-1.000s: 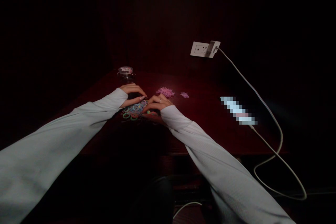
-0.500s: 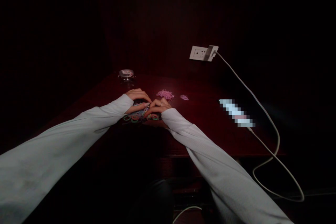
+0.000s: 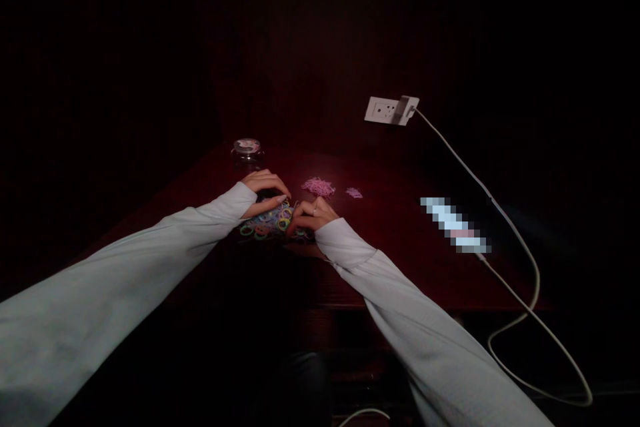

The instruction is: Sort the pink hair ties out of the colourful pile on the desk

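Note:
A heap of small, many-coloured elastic bands (image 3: 267,219) lies on the dark red table, loose rings showing along its near side. My left hand (image 3: 266,185) arches over the heap's far left side, thumb apart from the stretched fingers and touching the bands. At the heap's right edge is my right hand (image 3: 315,212), a ring on one finger. Its fingers are bent and drawn together, and what they pinch is too small and dark to make out. Just beyond the hands sits a pink pile of bands (image 3: 319,187), with a smaller pinkish-purple pile (image 3: 354,193) to its right.
A clear lidded jar (image 3: 247,149) stands at the back left. On the right lies a phone with a blurred screen (image 3: 455,225). Its white cable (image 3: 537,267) loops past the table edge and up to a charger in the wall socket (image 3: 385,111).
My right hand has drawn away from the left, to the right and slightly nearer, uncovering more of the coloured bands. The left hand stays over the heap. The whole view has shifted slightly.

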The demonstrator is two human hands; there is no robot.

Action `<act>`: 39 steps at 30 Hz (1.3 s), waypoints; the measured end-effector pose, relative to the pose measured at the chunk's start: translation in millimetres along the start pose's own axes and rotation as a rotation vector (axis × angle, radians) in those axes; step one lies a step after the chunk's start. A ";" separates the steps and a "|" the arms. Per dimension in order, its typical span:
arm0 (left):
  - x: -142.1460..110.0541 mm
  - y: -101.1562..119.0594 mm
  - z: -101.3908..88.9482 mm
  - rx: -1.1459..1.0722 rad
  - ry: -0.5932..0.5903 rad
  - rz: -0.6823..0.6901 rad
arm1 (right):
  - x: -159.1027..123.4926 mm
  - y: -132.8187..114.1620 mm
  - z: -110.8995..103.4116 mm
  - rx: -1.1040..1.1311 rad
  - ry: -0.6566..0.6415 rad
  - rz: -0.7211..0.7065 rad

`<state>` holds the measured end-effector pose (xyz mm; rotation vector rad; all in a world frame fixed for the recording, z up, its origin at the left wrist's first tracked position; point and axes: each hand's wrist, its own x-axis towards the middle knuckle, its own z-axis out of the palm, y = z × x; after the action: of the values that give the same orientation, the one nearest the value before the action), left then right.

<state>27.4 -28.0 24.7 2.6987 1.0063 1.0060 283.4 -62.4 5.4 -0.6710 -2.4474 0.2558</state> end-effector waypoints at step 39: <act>-6.9 -3.3 0.3 0.134 0.103 -0.012 | -23.8 122.4 -59.4 -0.208 0.468 1.045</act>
<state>21.9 -29.6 19.7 2.7669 1.1463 1.1244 384.5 31.7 2.6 -1.8259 -1.5045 0.2002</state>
